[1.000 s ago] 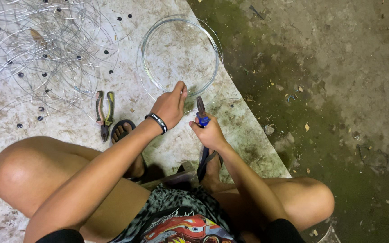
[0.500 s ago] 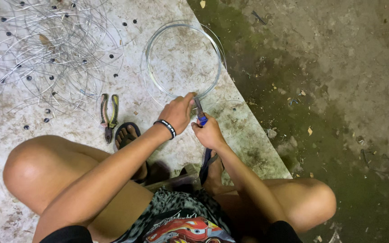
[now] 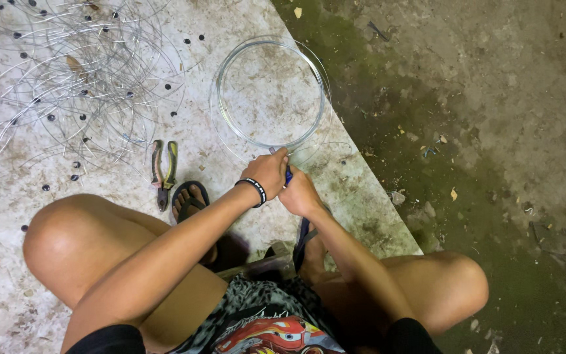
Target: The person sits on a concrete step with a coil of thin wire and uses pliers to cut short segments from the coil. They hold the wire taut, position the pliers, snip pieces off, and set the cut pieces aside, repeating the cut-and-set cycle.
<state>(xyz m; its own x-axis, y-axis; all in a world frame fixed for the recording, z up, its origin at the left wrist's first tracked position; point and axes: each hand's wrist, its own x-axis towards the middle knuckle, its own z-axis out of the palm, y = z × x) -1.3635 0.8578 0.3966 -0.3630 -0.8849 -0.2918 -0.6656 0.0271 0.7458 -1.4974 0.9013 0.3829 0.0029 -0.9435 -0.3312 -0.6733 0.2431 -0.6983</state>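
Gripping wire hoop [image 3: 271, 92] in left hand [image 3: 268, 172] fingers, right hand [image 3: 299, 192] clenched on blue-handled tool [image 3: 288, 176], spare pliers [image 3: 164, 172] nearby

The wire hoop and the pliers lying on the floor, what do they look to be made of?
Wire hoop: thin bare metal, silvery with a dull shine, seemingly several strands coiled together. Pliers: dark metal nose, grips sleeved in what looks like rubber or plastic, greenish-yellow and red. Both hands, left hand and right hand, meet at the hoop's near edge.
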